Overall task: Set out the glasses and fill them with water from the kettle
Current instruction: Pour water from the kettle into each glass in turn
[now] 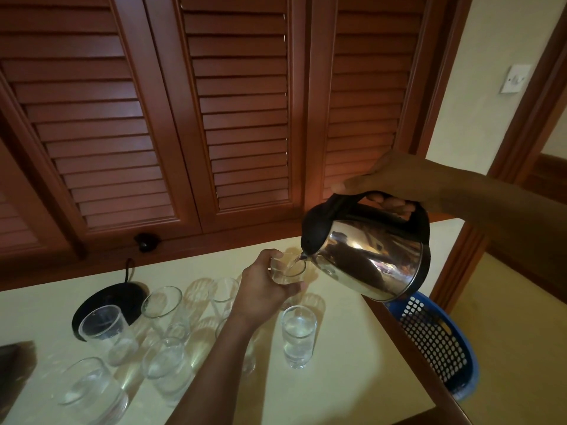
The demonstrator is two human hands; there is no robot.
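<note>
My right hand (395, 182) grips the black handle of a shiny steel kettle (374, 259), which is tilted with its spout over a clear glass (287, 269). My left hand (264, 286) holds that glass raised above the cream table (352, 378), fingers curled round it. Water runs from the spout into the glass. Several other clear glasses stand on the table below; one at the right (299, 335) is filled with water, and another (165, 308) stands empty further left.
The kettle's black base (107, 302) with its cord lies at the back left of the table. A blue perforated basket (435, 342) sits past the table's right edge. Brown louvred doors (239, 118) stand behind the table. A dark object (13, 363) shows at the left edge.
</note>
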